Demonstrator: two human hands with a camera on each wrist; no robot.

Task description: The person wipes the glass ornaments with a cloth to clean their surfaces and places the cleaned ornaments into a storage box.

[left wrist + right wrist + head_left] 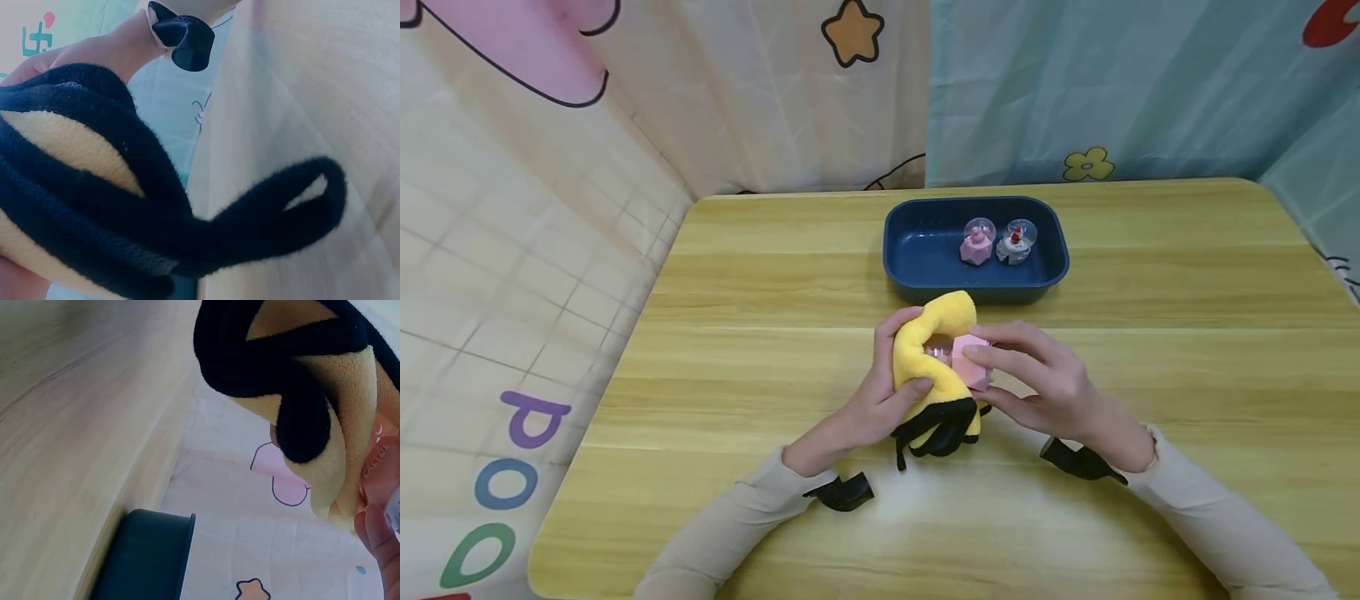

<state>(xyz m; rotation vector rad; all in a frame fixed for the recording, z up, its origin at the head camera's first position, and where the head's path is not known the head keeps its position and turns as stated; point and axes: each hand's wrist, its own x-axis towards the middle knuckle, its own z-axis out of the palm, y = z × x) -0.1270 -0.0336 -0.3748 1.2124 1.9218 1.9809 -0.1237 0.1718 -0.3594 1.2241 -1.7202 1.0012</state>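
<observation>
My left hand (877,400) grips a soft yellow plush pouch (957,313) with black stripes, held up over the table. In the left wrist view a black fabric loop (312,237) sticks out from the striped end of the pouch (87,150). The right hand (1060,379) pinches the pink faceted base of a small snow globe (972,363). Its clear dome points left into the opening of the pouch, partly covered by the yellow cloth. Raised letters show on the pink base (379,461) in the right wrist view.
Behind the hands sits a dark blue rectangular tray (917,289). On its right side it holds a pink snow globe (977,244) and a white one (1015,244) with red inside. The wooden table (760,333) is bordered by printed curtains (760,100).
</observation>
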